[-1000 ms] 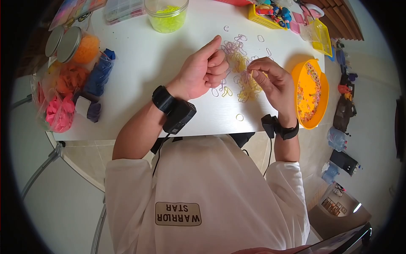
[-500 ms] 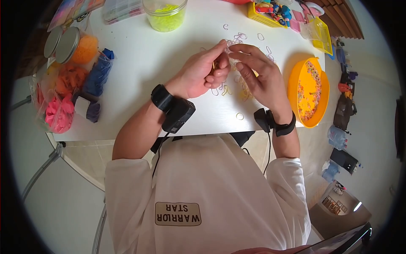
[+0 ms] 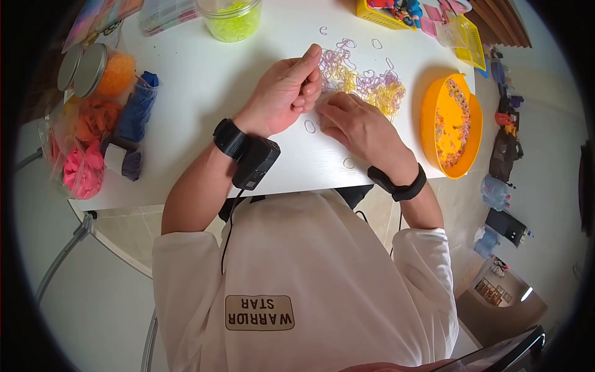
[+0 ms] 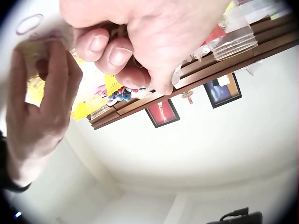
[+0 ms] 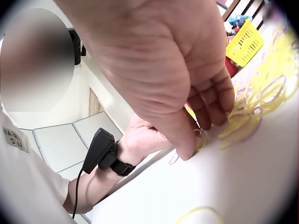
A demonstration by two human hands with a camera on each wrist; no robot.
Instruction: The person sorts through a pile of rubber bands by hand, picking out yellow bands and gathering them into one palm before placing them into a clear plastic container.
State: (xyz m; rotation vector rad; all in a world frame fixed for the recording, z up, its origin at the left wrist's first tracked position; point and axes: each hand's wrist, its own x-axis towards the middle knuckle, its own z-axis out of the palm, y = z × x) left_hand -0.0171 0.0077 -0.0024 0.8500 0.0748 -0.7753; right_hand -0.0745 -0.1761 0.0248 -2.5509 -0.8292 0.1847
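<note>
The shirt (image 3: 322,260) is white, its sleeves (image 3: 186,257) short and loose on either side of the patch (image 3: 260,312), a beige rounded rectangle edged in black, lettered WARRIOR STAR. Beyond the patch are black straps (image 3: 230,139), the left bearing a boxy black unit (image 3: 256,163), its thin black cable (image 3: 227,235) trailing near the patch.

White table (image 3: 180,111), upper centre, head view – pale tiled floor (image 3: 139,226) below. Left wrist view: white wall (image 4: 224,140); two framed pictures (image 4: 162,113), centre and upper right.
</note>
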